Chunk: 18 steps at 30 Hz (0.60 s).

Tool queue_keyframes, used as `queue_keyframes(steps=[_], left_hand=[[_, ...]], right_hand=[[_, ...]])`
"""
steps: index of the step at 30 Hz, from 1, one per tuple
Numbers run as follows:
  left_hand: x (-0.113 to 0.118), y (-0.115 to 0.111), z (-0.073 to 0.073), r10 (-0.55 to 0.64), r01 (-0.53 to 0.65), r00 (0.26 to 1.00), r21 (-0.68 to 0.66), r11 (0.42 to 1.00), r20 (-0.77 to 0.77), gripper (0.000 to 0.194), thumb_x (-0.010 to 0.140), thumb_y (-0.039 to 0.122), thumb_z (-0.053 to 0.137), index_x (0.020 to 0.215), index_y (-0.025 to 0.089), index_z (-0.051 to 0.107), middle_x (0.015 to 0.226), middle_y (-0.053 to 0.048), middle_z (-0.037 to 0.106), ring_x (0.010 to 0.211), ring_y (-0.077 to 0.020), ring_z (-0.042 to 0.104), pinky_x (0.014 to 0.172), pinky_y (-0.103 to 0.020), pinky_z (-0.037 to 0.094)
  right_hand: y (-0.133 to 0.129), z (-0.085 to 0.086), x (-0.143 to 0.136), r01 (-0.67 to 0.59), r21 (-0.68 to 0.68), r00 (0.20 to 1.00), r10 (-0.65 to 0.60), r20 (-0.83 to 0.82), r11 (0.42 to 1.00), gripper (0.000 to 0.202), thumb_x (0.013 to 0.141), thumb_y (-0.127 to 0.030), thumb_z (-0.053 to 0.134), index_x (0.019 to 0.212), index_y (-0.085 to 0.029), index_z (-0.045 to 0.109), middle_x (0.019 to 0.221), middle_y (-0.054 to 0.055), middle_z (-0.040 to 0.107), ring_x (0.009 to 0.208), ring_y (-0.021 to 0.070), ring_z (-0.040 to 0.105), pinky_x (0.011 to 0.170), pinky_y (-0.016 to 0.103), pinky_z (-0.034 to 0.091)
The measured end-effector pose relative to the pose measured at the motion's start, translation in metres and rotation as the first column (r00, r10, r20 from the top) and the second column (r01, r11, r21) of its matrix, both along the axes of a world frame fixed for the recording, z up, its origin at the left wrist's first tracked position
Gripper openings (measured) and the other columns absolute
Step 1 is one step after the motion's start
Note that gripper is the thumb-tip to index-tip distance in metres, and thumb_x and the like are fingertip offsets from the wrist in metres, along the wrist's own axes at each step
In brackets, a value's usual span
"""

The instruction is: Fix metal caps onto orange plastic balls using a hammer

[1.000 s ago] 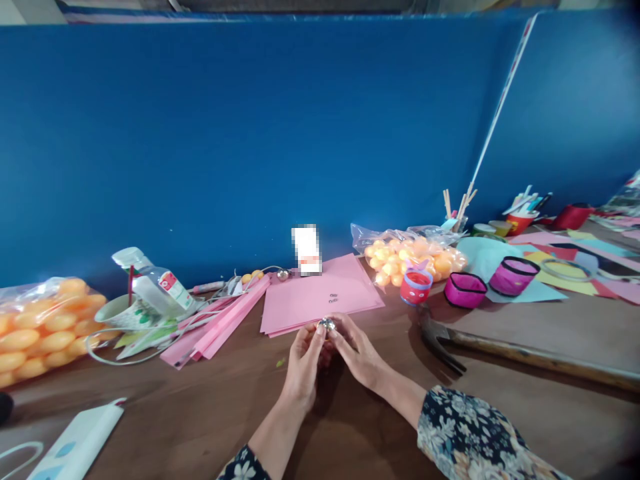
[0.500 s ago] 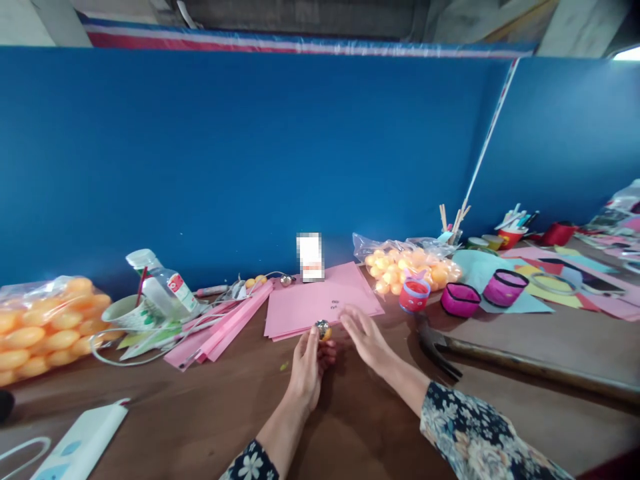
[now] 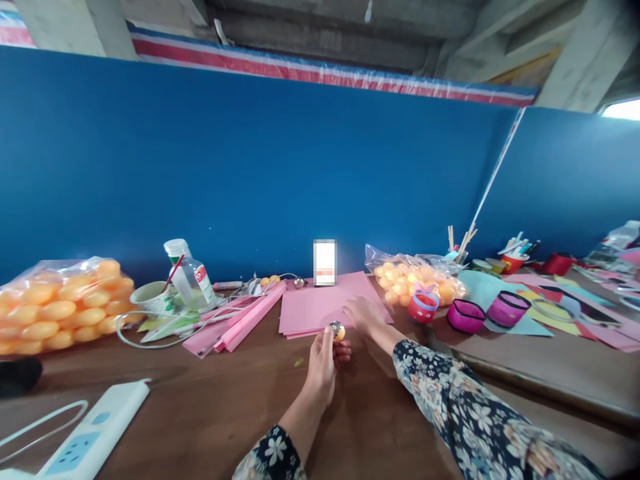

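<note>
My left hand [image 3: 321,367] is closed around a small orange ball with a shiny silver top [image 3: 339,331], gripped between thumb and fingers just in front of the pink paper sheets [image 3: 305,312]. Over the right part of those sheets reaches my right hand [image 3: 366,315], fingers stretched forward with nothing seen in them. A blurred white upright item [image 3: 325,263] stands at the back of the paper. Near it lies a small silvery round piece [image 3: 299,283].
Bags of orange balls lie at left [image 3: 55,310] and right [image 3: 400,280]. A bottle [image 3: 193,280], a paper cup [image 3: 150,297] and folded pink strips [image 3: 250,317] are left of the paper. A hammer [image 3: 530,380], magenta bands [image 3: 466,316] and a power strip [image 3: 95,430] also lie here.
My right hand has moved forward over the pink paper, and its sleeve now covers the hammer's head. My left hand still holds the ball. The view has shifted slightly.
</note>
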<state>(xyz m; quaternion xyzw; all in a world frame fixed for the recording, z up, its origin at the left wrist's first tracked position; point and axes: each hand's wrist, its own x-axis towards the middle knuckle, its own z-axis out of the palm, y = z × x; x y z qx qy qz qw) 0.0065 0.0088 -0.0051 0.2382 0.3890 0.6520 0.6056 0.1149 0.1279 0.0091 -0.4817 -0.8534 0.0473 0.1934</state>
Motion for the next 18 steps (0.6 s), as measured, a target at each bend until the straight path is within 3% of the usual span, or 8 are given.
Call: queue_keyframes(steps=[8, 13, 18], left_hand=[[-0.0009, -0.0027, 0.0020, 0.005, -0.005, 1.000, 0.000, 1.000, -0.026, 0.039, 0.072, 0.049, 0.056, 0.084, 0.013, 0.050, 0.061, -0.003, 0.061, 0.052, -0.0107, 0.058, 0.050, -0.021, 0.044], [-0.0010, -0.0031, 0.0018, 0.000, 0.000, 1.000, -0.002, 1.000, -0.020, 0.039, 0.071, 0.049, 0.056, 0.084, 0.013, 0.050, 0.061, -0.003, 0.061, 0.051, -0.0095, 0.056, 0.050, -0.020, 0.044], [-0.0015, -0.0021, 0.0005, -0.002, 0.002, 1.000, -0.003, 1.000, -0.010, 0.040, 0.071, 0.050, 0.056, 0.086, 0.013, 0.050, 0.062, -0.004, 0.062, 0.052, -0.0098, 0.057, 0.050, -0.020, 0.044]], right_hand=[[-0.0046, 0.0015, -0.0053, 0.044, 0.031, 0.985, -0.048, 0.168, 0.999, 0.021, 0.080, -0.026, 0.047, 0.077, -0.016, 0.065, 0.085, 0.008, 0.065, 0.078, 0.0170, 0.055, 0.063, 0.024, 0.033], [-0.0046, 0.0048, -0.0074, 0.056, 0.048, 0.975, -0.065, 0.211, 0.997, 0.022, 0.082, -0.027, 0.045, 0.084, -0.015, 0.063, 0.092, 0.009, 0.063, 0.082, 0.0178, 0.054, 0.065, 0.024, 0.033], [-0.0026, 0.0089, -0.0072, 0.068, 0.045, 0.974, -0.076, 0.212, 0.997, 0.021, 0.083, -0.025, 0.043, 0.084, -0.015, 0.062, 0.086, 0.009, 0.065, 0.079, 0.0177, 0.056, 0.063, 0.024, 0.033]])
